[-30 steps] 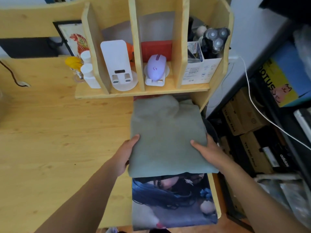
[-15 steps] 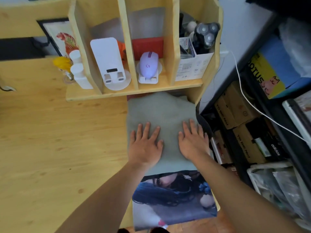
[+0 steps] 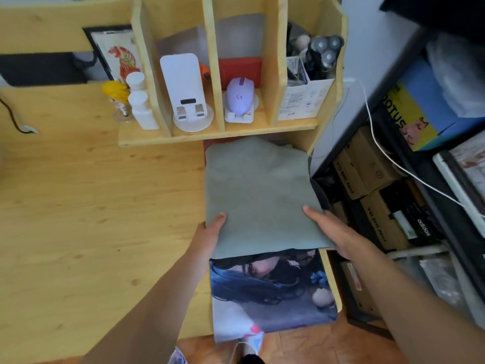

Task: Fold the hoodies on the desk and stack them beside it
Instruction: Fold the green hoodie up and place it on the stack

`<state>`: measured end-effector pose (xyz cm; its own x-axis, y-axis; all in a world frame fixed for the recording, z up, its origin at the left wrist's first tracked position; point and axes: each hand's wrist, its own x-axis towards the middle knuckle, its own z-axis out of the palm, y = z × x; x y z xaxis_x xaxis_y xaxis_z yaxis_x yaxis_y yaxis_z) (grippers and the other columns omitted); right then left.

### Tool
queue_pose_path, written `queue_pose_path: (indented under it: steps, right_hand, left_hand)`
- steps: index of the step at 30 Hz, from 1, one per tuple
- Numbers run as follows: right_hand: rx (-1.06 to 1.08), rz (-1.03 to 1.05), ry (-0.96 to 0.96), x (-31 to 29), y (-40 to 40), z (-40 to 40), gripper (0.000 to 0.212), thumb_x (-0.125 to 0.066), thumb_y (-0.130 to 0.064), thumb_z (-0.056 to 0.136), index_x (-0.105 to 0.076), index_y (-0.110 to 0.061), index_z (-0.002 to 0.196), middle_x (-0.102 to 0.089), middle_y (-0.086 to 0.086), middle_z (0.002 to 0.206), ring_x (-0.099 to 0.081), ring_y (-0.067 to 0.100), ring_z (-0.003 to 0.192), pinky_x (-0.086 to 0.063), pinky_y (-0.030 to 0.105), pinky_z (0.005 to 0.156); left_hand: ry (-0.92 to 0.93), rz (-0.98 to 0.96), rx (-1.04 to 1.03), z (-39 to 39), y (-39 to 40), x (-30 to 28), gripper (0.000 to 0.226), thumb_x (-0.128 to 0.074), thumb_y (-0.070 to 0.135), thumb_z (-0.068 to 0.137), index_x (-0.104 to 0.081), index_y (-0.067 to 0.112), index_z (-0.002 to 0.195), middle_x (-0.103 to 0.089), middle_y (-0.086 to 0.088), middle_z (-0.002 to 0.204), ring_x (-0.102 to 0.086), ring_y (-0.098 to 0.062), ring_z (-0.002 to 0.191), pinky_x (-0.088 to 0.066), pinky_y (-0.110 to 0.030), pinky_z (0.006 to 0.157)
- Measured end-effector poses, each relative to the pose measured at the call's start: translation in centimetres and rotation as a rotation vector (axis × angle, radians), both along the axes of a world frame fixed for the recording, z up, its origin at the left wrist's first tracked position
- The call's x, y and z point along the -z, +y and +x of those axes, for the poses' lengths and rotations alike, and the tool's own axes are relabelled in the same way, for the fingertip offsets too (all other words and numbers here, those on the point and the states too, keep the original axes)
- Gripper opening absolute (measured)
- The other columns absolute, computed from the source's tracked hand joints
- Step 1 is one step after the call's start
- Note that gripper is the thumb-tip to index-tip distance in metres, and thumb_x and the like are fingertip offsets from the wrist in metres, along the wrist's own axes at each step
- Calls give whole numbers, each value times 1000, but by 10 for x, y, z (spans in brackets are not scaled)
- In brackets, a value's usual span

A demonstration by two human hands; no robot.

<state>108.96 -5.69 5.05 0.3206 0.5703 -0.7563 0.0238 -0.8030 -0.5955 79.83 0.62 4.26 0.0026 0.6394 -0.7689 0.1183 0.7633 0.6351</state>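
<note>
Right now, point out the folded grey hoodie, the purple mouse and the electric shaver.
folded grey hoodie [image 3: 256,190], head view, middle of top panel
purple mouse [image 3: 239,97], head view, its back
electric shaver [image 3: 326,49], head view, three-blade head

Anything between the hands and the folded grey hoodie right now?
No. The left hand and right hand already grip the grey hoodie at its near corners, thumbs on top; nothing visible sits between them.

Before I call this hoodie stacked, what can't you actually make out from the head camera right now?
- Fingers of the left hand and right hand: tucked beneath the folded grey-green hoodie, only thumbs show.
- What lies beneath the hoodie: covered by it; a dark edge shows at its right.
- Hoodie's far end: hidden by the wooden shelf.
- Printed mat: upper part covered by the hoodie.
</note>
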Motion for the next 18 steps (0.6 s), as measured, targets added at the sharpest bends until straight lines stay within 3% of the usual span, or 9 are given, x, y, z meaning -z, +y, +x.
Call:
queue_pose_path:
  steps: [2, 4, 9, 12, 14, 17, 18]
  right_hand:
    - [92, 8, 109, -2, -7, -5, 62, -69, -67, 82, -57, -25, 126, -68, 5, 117, -66, 26, 105, -56, 43, 86]
    - [171, 41, 182, -9, -9, -11, 43, -68, -54, 90, -60, -22, 116, -69, 8, 112, -65, 26, 102, -55, 39, 81]
    - [272, 127, 308, -14, -13, -18, 55, -76, -51, 84, -63, -18, 127, -75, 10, 115, -69, 31, 110, -55, 47, 97]
    - [310, 184, 264, -20, -26, -21, 51, -77, -45, 85, -64, -17, 124, -74, 10, 115, -69, 30, 108, -53, 49, 100]
    - [330, 192, 231, -20, -46, -24, 49, -78, -41, 85, -63, -16, 125, -74, 11, 113, -69, 30, 104, -56, 49, 96]
    - [237, 117, 176, -21, -74, -34, 50, -78, -41, 84, -64, -13, 123, -75, 8, 105, -72, 27, 94, -58, 38, 79]
    - [192, 72, 133, -24, -76, -37, 54, -79, -43, 83, -62, -13, 125, -74, 4, 107, -71, 25, 94, -55, 35, 77]
  left_hand:
    - [-64, -87, 11, 1, 9, -4, 81, -79, 63, 75, -54, 14, 134, -70, -9, 122, -71, -31, 104, -57, -45, 91]
    - [-135, -158, 23, 1, 16, -14, 68, -83, 56, 75, -62, 14, 124, -75, -13, 112, -74, -34, 99, -57, -53, 93]
    - [-189, -121, 43, 1, 18, -28, 46, -81, 43, 83, -68, 15, 116, -79, -12, 98, -75, -32, 94, -59, -48, 88]
    - [-222, -20, 5, -5, 8, -29, 51, -82, 41, 82, -62, 20, 124, -78, -8, 107, -76, -30, 94, -61, -44, 74]
    - [-216, 57, -5, -11, -11, -23, 53, -82, 40, 82, -58, 21, 126, -77, -8, 112, -76, -29, 96, -61, -43, 72]
    - [-137, 87, 34, -17, -43, -1, 80, -86, 54, 72, -53, 17, 135, -68, -11, 130, -72, -30, 107, -59, -46, 88]
    - [-12, 102, 78, -16, -50, 4, 91, -83, 58, 74, -44, 18, 145, -57, -12, 142, -66, -33, 117, -54, -48, 98]
